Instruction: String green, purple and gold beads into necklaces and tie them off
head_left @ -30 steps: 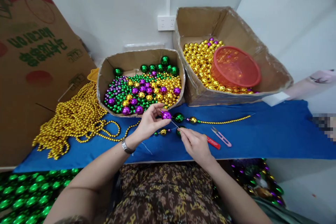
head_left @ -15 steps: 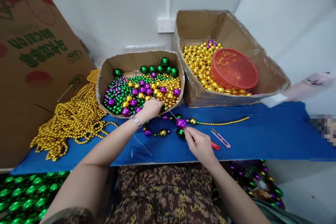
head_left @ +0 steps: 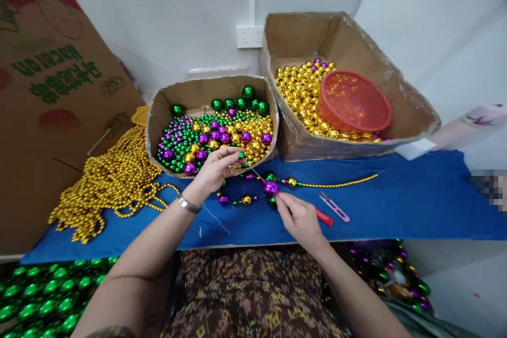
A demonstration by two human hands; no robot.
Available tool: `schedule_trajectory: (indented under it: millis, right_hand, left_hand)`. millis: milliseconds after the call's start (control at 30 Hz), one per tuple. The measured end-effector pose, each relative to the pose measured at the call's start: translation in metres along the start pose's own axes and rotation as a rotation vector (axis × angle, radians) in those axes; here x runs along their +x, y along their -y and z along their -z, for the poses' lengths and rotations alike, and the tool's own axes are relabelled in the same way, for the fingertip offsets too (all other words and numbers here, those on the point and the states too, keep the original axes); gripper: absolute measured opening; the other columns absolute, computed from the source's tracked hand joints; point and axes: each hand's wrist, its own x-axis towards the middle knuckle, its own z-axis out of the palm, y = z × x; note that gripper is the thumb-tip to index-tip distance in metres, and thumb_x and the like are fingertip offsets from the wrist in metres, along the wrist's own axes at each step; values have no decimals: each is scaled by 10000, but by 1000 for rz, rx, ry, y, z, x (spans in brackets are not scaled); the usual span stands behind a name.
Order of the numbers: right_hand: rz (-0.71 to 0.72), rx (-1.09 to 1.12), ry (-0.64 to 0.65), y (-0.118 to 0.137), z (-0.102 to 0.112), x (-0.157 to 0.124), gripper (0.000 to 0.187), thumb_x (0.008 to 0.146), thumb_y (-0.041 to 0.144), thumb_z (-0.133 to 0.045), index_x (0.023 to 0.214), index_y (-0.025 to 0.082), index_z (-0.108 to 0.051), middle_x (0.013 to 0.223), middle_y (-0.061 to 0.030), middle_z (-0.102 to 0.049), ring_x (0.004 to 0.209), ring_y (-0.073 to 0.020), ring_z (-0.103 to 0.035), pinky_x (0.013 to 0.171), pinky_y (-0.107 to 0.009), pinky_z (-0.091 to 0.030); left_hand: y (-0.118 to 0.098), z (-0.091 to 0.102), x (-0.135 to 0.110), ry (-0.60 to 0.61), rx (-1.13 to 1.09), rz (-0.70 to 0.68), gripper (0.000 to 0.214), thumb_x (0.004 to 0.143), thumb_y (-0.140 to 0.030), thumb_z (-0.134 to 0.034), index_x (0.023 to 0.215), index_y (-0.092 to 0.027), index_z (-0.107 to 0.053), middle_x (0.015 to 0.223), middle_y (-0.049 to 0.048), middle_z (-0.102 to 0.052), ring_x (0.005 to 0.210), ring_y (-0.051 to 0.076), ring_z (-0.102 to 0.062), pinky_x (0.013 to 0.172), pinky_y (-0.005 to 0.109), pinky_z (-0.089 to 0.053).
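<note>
Large cardboard sheet (head_left: pixel 47 90), left: green printed lettering, upside down, not legible. No other text.

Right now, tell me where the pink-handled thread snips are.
In the head view, the pink-handled thread snips lie on the blue cloth just right of the right hand, below the gold bead strand.
</note>
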Motion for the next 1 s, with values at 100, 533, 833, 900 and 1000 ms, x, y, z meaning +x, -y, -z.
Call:
schedule_trajectory:
  millis: [100,533,833,900,1000]
  right_hand:
    - [14,-4,4,2,-1,1,258,979,264,-418,872,200,-644,722,-38,-687,632,-144,-642,613,-231,-474]
    - [7,9,15,4,0,-1,236,974,253,-438,890,193,-651,739,-41,-692,659,-150,-656,637,-229,-478]
    - [5,3,28,2,-1,-2,238,975,244,-438,870,186,-645,731,-39,-686,647,-140,-640,635,-228,-463]
    - [7,3,28,1,-1,-2,237,975,240,-436,866,188,-640,734,-40,-686,653,-141,-641,639,-228,-462]
    - [12,-3,32,1,0,-2,236,975,233,-434,853,187,-630,724,-37,-675,650,-142,-637,629,-230,-454]
  left_hand:
    - [-1,-2,-7,10,-133,38,252,723,-265,-760,952,-171,-711,792,37,-680,718,124,-625,543,191,-422]
    - [6,-1,-12,58,-243,52,248,752,-262,-762,966,-162,-686,818,50,-703,711,122,-647,544,191,-446]
    - [10,-4,-14,24,-260,85,250,765,-284,-757,933,-138,-645,826,68,-732,723,142,-682,543,190,-475]
    - [11,-4,-15,31,-251,77,247,766,-285,-756,932,-140,-646,832,69,-734,727,142,-683,543,188,-473]
    - [11,-1,-14,37,-221,52,245,772,-283,-749,949,-141,-657,839,69,-734,735,139,-682,546,185,-469]
